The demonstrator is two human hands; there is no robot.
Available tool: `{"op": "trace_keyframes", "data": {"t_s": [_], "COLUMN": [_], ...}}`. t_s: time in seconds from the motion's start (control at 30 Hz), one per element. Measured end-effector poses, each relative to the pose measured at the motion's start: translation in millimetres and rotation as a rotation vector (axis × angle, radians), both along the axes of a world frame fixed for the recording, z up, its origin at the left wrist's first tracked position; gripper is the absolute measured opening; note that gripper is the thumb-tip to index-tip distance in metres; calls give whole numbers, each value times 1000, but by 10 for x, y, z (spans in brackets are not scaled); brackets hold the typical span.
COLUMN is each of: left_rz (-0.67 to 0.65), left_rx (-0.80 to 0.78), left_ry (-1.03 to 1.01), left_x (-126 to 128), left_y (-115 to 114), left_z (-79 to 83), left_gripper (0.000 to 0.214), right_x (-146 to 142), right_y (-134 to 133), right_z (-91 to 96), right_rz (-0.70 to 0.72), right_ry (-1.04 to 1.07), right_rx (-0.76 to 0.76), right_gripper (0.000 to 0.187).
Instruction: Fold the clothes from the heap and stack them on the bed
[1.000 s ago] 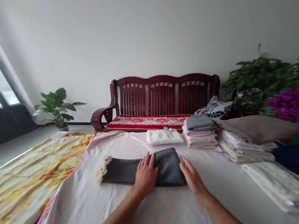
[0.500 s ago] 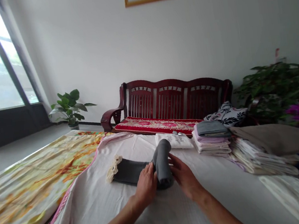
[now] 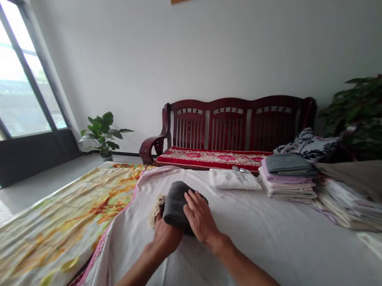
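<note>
A dark grey cloth [image 3: 177,205], folded into a thick bundle, lies on the white sheet in front of me. Its cream lace edge [image 3: 155,211] sticks out at the left. My left hand [image 3: 167,233] grips the bundle from the near left, with its fingers tucked under the fold and partly hidden. Flat against the top and right side of the bundle rests my right hand [image 3: 200,216], its fingers stretched out.
A folded white cloth [image 3: 233,180] bears small shiny objects. To its right stand a stack of folded cloths [image 3: 288,182] and more piled fabric [image 3: 362,205]. A floral sheet [image 3: 72,227] covers the left side. Behind are a wooden bench [image 3: 227,124] and potted plants [image 3: 102,133].
The upright grey roll has been turned over to the left onto the lace-edged part. My left hand has slid under it, and my right hand has moved from its side onto the top.
</note>
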State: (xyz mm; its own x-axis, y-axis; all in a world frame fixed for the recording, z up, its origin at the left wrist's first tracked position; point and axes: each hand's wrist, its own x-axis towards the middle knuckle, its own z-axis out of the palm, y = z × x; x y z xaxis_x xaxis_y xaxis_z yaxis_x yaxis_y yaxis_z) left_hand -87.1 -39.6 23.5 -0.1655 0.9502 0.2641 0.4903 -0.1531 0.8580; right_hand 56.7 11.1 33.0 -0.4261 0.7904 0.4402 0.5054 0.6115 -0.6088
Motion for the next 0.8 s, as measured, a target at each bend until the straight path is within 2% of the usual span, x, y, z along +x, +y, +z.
{"op": "trace_keyframes", "data": {"t_s": [0.13, 0.3, 0.43, 0.57, 0.67, 0.8], "left_rz": [32, 122, 165, 316, 272, 109], "left_rx": [23, -83, -128, -24, 76, 33], "left_ry": [569, 863, 884, 843, 724, 549], "left_x": [-207, -389, -532, -542, -408, -196], "left_y": [-114, -306, -468, -517, -370, 20], "left_z": [42, 191, 412, 644, 703, 601], "left_gripper": [41, 48, 49, 40, 36, 47], "right_x": [-201, -342, -402, -481, -510, -402], "right_y": [-50, -108, -157, -217, -216, -93], "right_z": [27, 20, -45, -95, -17, 196], "right_rz": [-100, -137, -143, -113, -56, 79], "right_ry": [-159, -278, -360, -396, -396, -348], "right_rx": [51, 95, 126, 114, 73, -7], "right_gripper": [58, 61, 62, 66, 64, 49]}}
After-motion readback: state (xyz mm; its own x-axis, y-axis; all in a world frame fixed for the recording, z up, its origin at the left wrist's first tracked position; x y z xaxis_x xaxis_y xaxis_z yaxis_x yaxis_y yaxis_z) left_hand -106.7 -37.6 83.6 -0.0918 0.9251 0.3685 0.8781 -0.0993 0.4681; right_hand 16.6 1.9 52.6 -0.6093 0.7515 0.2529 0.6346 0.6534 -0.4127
